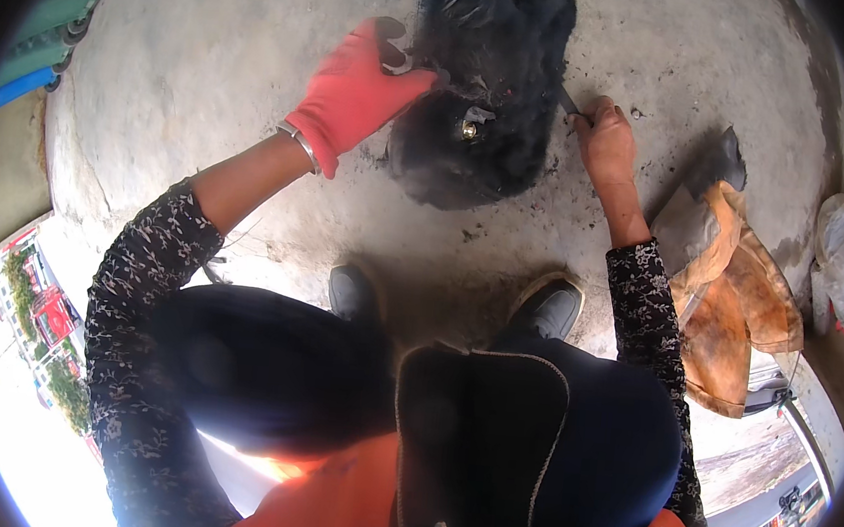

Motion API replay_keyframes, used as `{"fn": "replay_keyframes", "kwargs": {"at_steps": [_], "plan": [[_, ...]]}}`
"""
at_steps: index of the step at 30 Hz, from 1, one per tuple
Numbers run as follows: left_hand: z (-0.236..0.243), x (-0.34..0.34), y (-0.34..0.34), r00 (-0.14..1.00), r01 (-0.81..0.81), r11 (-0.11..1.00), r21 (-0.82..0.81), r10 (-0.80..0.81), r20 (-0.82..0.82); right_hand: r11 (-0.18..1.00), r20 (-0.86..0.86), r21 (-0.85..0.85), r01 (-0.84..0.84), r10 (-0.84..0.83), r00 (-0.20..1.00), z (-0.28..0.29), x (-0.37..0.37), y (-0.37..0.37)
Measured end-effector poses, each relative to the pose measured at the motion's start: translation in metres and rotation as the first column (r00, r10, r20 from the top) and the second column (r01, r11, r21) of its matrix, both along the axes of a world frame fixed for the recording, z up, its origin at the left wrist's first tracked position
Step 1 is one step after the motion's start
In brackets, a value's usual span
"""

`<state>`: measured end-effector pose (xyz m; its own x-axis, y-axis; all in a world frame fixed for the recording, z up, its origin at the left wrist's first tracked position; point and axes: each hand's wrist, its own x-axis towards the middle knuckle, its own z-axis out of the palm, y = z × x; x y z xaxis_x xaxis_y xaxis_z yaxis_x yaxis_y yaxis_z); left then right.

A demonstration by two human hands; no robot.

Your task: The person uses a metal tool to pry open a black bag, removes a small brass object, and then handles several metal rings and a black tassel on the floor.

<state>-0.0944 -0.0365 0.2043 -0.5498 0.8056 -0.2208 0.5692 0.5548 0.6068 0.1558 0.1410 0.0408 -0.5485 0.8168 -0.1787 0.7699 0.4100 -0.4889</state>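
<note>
A black, rounded, rough-surfaced slab lies on the concrete floor in front of me, with two small shiny metal pieces on it. My left hand, in a red glove with dark fingertips, is at its left edge. The thumb points onto the black surface and the fingers curve apart from it, with nothing clearly held. Bare and closed, my right hand grips a thin, flat, dark tool. The tool's far end meets the slab's right edge; its full shape cannot be made out.
Dark crumbs lie around the slab. My two grey shoes stand just nearer. To the right are a stained brown-orange cloth or sack and a clear plastic bag. Blue and green containers line the far left.
</note>
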Motion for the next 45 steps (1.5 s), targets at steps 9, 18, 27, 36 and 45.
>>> {"fn": "replay_keyframes", "kwargs": {"at_steps": [9, 18, 27, 36, 45], "plan": [[0.017, 0.015, 0.013, 0.873, -0.294, 0.955, -0.038, 0.285, 0.395, 1.000, -0.018, -0.008, -0.014, 0.014, 1.000, -0.004, -0.002, -0.002], [-0.016, -0.010, -0.015, 0.591, -0.461, 0.883, -0.088, 0.379, 0.712, 0.996, -0.254, -0.088, 0.020, -0.042, 0.966, 0.013, 0.004, -0.005], [-0.004, 0.030, 0.017, 0.958, -0.247, 0.955, -0.162, 0.266, 0.105, 0.720, -0.588, -0.678, -0.148, -0.411, 0.697, 0.056, 0.020, -0.069], [-0.019, 0.097, 0.011, 0.920, -0.384, 0.923, -0.044, 0.386, 0.073, 0.626, -0.501, -0.747, -0.223, -0.310, 0.808, 0.039, 0.015, -0.103], [-0.047, 0.170, 0.022, 0.802, -0.300, 0.948, 0.106, 0.311, -0.509, 0.706, -0.716, -0.561, -0.432, -0.152, 0.681, -0.002, -0.002, -0.096]]}}
